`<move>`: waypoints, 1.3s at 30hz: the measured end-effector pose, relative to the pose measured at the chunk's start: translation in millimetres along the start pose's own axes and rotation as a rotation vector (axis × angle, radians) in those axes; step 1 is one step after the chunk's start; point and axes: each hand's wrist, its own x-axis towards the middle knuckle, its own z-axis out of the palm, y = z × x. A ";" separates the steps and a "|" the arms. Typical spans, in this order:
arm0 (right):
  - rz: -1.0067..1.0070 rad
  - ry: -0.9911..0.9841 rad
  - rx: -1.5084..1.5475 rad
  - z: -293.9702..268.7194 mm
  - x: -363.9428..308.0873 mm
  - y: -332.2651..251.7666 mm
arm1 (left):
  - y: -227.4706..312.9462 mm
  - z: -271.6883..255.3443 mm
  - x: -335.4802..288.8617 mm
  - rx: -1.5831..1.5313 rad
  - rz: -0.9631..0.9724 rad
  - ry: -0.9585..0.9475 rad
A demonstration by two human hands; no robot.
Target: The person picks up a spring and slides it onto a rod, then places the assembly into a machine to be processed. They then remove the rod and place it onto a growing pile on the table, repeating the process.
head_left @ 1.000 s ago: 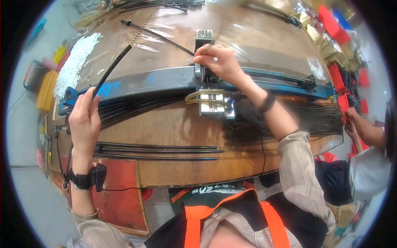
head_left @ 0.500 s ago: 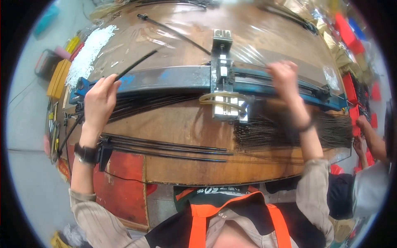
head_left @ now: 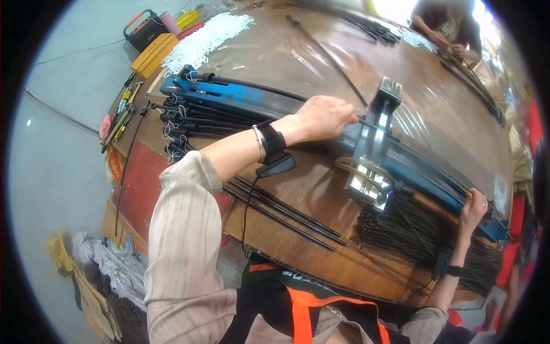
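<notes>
The left hand (head_left: 327,117) is closed, fingers curled over what appears to be the end of a long, slim black tube (head_left: 258,89) lying along the blue-painted metal rail (head_left: 421,169), just beside the upright silver metal fixture (head_left: 375,132). The right hand (head_left: 472,211) curls at the rail's right end; I cannot tell whether it grips anything. Handled well, the tube should lie straight along the rail, with the left hand steady and its fingertips clear of the fixture.

The brown wooden desk (head_left: 269,51) carries a heap of small white pieces (head_left: 209,37) by its far-left corner, a bundle of black tubes (head_left: 212,117) in front of the rail, and dark thin coil springs (head_left: 401,226) toward the near-right corner. Another person (head_left: 444,34) works at the far edge; pale grey floor (head_left: 63,172) shows beyond the left edge.
</notes>
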 end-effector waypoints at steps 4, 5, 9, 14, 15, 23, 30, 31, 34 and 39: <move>0.052 -0.027 -0.023 -0.9 -9.3 3.5 | 3.6 -0.6 3.9 -0.018 -0.005 0.008; 0.075 -0.046 -0.039 -6.8 -13.9 6.1 | 4.3 -1.6 3.8 -0.014 0.014 0.038; 0.003 0.043 -0.028 -18.5 5.3 -86.6 | -0.9 4.8 2.6 -0.018 0.010 -0.003; -0.122 -0.073 0.073 -22.9 -30.2 -149.9 | 11.4 -1.8 11.2 0.026 -0.133 -0.132; -0.109 -0.101 0.134 -24.6 -35.0 -155.7 | 12.1 -1.9 12.7 0.094 -0.164 -0.137; -0.027 -0.061 0.322 -13.9 -28.1 -188.1 | 11.9 -0.5 13.5 0.101 -0.183 -0.177; 0.050 -0.171 0.599 6.9 -16.2 -204.5 | 17.2 0.0 7.5 0.110 -0.157 -0.148; 0.077 -0.217 0.634 6.4 -21.0 -203.7 | 14.8 2.8 5.9 0.120 -0.150 -0.142; 0.108 -0.207 0.725 26.4 -14.1 -194.0 | 3.0 15.5 10.5 0.092 -0.054 -0.005; 0.038 -0.141 0.558 -3.2 -26.7 -208.0 | -17.5 10.9 14.6 0.289 0.196 -0.018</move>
